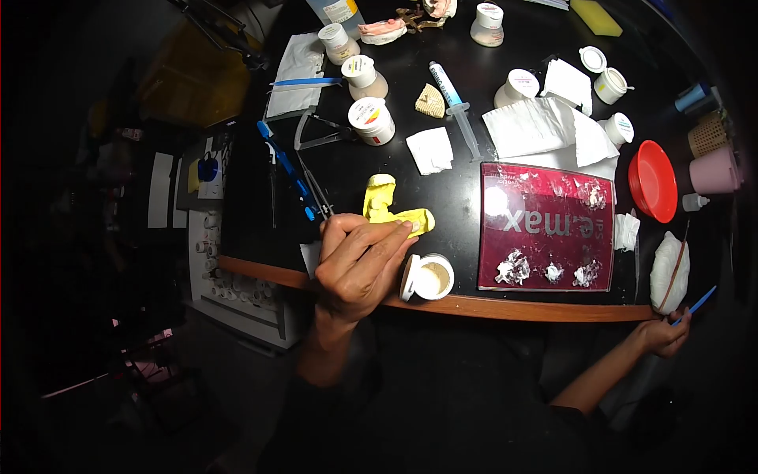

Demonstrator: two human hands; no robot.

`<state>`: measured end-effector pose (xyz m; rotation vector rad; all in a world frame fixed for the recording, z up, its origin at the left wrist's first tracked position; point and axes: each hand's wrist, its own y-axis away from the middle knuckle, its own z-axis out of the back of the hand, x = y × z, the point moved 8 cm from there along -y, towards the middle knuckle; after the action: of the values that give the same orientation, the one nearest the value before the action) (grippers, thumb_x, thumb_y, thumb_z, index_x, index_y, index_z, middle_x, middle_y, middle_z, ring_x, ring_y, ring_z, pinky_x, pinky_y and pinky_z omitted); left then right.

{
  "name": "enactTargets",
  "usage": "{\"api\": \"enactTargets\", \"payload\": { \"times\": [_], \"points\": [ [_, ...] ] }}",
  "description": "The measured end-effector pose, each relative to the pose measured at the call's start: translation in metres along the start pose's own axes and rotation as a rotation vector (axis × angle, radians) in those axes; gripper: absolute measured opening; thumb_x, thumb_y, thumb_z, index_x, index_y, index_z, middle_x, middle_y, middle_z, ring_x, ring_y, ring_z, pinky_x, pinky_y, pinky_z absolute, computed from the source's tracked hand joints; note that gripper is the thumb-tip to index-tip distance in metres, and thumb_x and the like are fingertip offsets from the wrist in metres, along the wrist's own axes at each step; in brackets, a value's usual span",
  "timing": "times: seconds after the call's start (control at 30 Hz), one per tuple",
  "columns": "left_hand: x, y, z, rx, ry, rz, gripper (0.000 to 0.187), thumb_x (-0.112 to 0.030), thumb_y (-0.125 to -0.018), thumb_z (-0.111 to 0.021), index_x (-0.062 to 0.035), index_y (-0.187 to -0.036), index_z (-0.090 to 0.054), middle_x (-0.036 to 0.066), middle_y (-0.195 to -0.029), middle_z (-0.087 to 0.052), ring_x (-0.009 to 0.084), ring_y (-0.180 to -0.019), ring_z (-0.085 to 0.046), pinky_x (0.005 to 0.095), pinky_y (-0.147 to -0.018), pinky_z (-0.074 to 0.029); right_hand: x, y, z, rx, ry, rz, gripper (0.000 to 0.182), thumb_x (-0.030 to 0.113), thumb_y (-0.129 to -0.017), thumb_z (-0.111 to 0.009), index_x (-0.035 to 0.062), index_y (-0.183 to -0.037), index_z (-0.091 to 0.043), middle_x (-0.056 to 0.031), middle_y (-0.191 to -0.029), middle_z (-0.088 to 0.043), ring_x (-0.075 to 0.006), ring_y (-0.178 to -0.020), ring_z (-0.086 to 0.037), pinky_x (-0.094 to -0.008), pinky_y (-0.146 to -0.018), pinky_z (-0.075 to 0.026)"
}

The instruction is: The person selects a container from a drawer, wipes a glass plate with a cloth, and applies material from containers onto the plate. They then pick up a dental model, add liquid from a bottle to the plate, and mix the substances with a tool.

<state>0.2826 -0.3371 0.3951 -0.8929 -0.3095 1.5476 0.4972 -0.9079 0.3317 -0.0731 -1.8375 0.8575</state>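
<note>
My left hand is closed at the table's front edge, its fingertips pinching a bent, bright yellow piece that looks like silicone putty. The fingers cover part of its lower side. Just right of these fingers stands an opened white jar with pale powder inside, its lid tilted against its left side. At the far right, my right hand is closed around a slim blue-handled tool, out past the table edge. Near it lies a white wrapped bundle with a thin brown stick across it.
A dark red plate bears several white paste smears. Behind it are crumpled white tissues, and a red bowl stands to its right. A syringe, several white-lidded jars and pink dental models stand farther back. Tweezers lie at left.
</note>
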Motion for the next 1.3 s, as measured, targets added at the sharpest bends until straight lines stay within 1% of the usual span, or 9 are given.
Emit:
{"api": "enactTargets", "payload": {
  "times": [0.2,0.3,0.57,0.77,0.9,0.97,1.07,1.23,1.3],
  "points": [
    [-0.005,0.002,0.007,-0.023,-0.042,-0.026,0.038,-0.004,-0.068,-0.096,-0.0076,-0.104,-0.084,-0.001,-0.094,-0.079,0.0163,-0.083,-0.058,0.0301,-0.072,-0.047,-0.003,-0.002,0.0,0.008,0.021,0.03,0.022,0.008,-0.091,-0.068,-0.011,-0.094,-0.078,-0.0169,-0.088,-0.078,-0.0162,-0.067,-0.063,-0.0257,-0.06,-0.049],
    [-0.005,0.003,0.008,-0.039,-0.029,-0.061,0.04,-0.004,-0.069,-0.095,-0.0057,-0.107,-0.083,0.0,-0.096,-0.077,0.0153,-0.082,-0.059,0.0299,-0.073,-0.045,-0.001,0.0,-0.001,0.004,0.016,0.032,0.022,0.009,-0.091,-0.068,-0.0108,-0.094,-0.079,-0.0161,-0.086,-0.077,-0.016,-0.066,-0.063,-0.0256,-0.06,-0.049],
    [-0.006,0.001,0.006,-0.032,-0.048,-0.059,0.04,-0.007,-0.07,-0.095,-0.0055,-0.109,-0.083,-0.001,-0.094,-0.075,0.0168,-0.083,-0.056,0.0297,-0.073,-0.046,0.001,0.002,-0.001,0.011,0.037,0.027,0.022,0.009,-0.092,-0.069,-0.01,-0.094,-0.079,-0.0141,-0.081,-0.075,-0.0149,-0.065,-0.062,-0.0242,-0.059,-0.048],
    [-0.005,0.001,0.005,-0.016,-0.036,-0.028,0.037,-0.007,-0.073,-0.093,-0.0059,-0.109,-0.083,0.0,-0.094,-0.074,0.0186,-0.085,-0.056,0.0307,-0.074,-0.047,0.0,0.0,-0.001,0.036,0.056,0.054,0.022,0.009,-0.093,-0.068,-0.01,-0.093,-0.079,-0.0154,-0.084,-0.077,-0.0153,-0.066,-0.063,-0.024,-0.06,-0.05],
    [-0.004,0.0,0.004,-0.003,-0.03,-0.018,0.035,-0.007,-0.075,-0.092,-0.0066,-0.109,-0.083,0.001,-0.095,-0.073,0.0197,-0.086,-0.057,0.0316,-0.074,-0.047,-0.006,-0.002,0.001,0.019,0.005,0.039,0.018,0.008,-0.09,-0.073,-0.0087,-0.092,-0.081,-0.0126,-0.077,-0.073,-0.0173,-0.068,-0.067,-0.0257,-0.064,-0.053],
    [0.0,0.003,0.002,0.009,-0.02,0.013,0.036,-0.009,-0.074,-0.094,-0.0078,-0.109,-0.083,0.001,-0.096,-0.075,0.0194,-0.088,-0.057,0.0332,-0.077,-0.046,-0.008,-0.003,0.002,0.022,0.01,0.037,0.018,0.007,-0.09,-0.073,-0.0088,-0.092,-0.081,-0.0127,-0.077,-0.073,-0.017,-0.067,-0.066,-0.0258,-0.063,-0.053],
    [0.003,-0.001,-0.003,0.058,-0.049,0.039,0.035,-0.012,-0.075,-0.094,-0.009,-0.108,-0.083,0.0,-0.097,-0.076,0.02,-0.089,-0.059,0.0353,-0.082,-0.044,-0.005,-0.001,0.0,0.037,0.05,0.064,0.022,0.01,-0.094,-0.068,-0.0091,-0.094,-0.079,-0.0153,-0.087,-0.078,-0.0144,-0.066,-0.063,-0.0234,-0.059,-0.05],
    [0.008,-0.005,-0.014,0.165,-0.043,0.062,0.034,-0.017,-0.074,-0.095,-0.0104,-0.105,-0.083,0.0,-0.096,-0.076,0.021,-0.092,-0.062,0.0382,-0.085,-0.041,-0.002,0.002,-0.001,0.03,0.075,0.057,0.021,0.009,-0.093,-0.069,-0.0085,-0.093,-0.08,-0.013,-0.081,-0.076,-0.0138,-0.065,-0.063,-0.0233,-0.059,-0.048],
    [0.01,-0.004,-0.016,0.174,-0.024,0.077,0.029,-0.016,-0.077,-0.09,-0.0089,-0.104,-0.082,0.0,-0.096,-0.075,0.0216,-0.094,-0.062,0.0388,-0.087,-0.04,-0.004,0.001,0.0,0.033,0.064,0.068,0.021,0.009,-0.093,-0.07,-0.0086,-0.093,-0.08,-0.0127,-0.08,-0.075,-0.0136,-0.065,-0.062,-0.0233,-0.059,-0.048]
  ]
}}
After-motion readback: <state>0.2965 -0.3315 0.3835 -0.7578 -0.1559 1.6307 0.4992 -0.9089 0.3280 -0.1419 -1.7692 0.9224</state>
